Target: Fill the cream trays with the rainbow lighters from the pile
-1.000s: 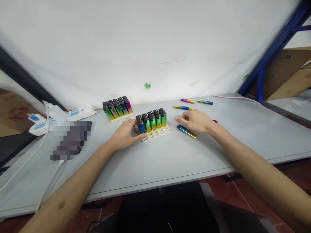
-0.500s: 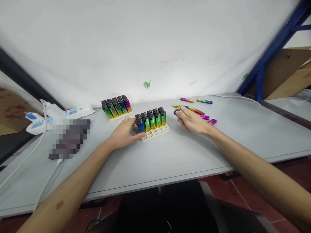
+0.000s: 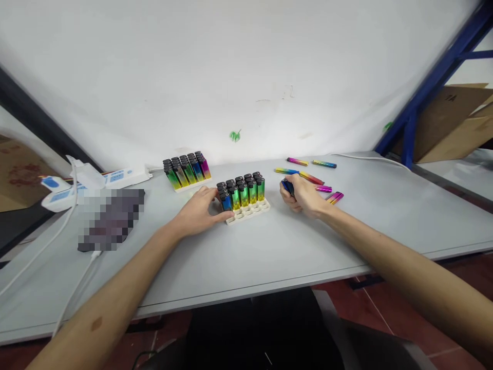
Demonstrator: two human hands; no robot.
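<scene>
Right hand (image 3: 306, 197) closed on dark blue lighter (image 3: 286, 187); left hand (image 3: 196, 211) at near rack (image 3: 248, 216)

Right hand: grip clenched around dark blue lighter, its dark end showing past the fingers. Location: right of near rack, apart from it, over the bench (image 3: 231, 262). Contact between lighter and bench: cannot tell.

Left hand: grip curled about left end of near rack, grasping it; thumb at the front corner beside blue lighter (image 3: 226, 202), fingers behind, their exact contact hidden.

Near rack: white, mid-bench, loaded with upright black-topped lighters. Foremost ones green over yellow (image 3: 244, 196), except blue lighter at left, one place farther forward. Bare sockets along the front.

Far rack (image 3: 192, 186): also white, behind and left of near rack, close to the wall (image 3: 192, 67). Holding black-topped lighters in green, yellow, blue and magenta.

Loose on bench, lying flat, behind and right of right hand: magenta-and-yellow lighter (image 3: 297, 161), yellow-and-blue lighter (image 3: 324, 164), orange-red lighter (image 3: 311, 178), magenta lighter (image 3: 323, 188) partly covered by the hand, second magenta lighter (image 3: 335, 198) near the wrist.

Left side of bench: power strip (image 3: 121, 176); pixelated dark object (image 3: 111, 221), white cable (image 3: 95, 254) at its near end. Beyond bench at right: blue frame (image 3: 409, 136), cardboard box (image 3: 447, 121).
</scene>
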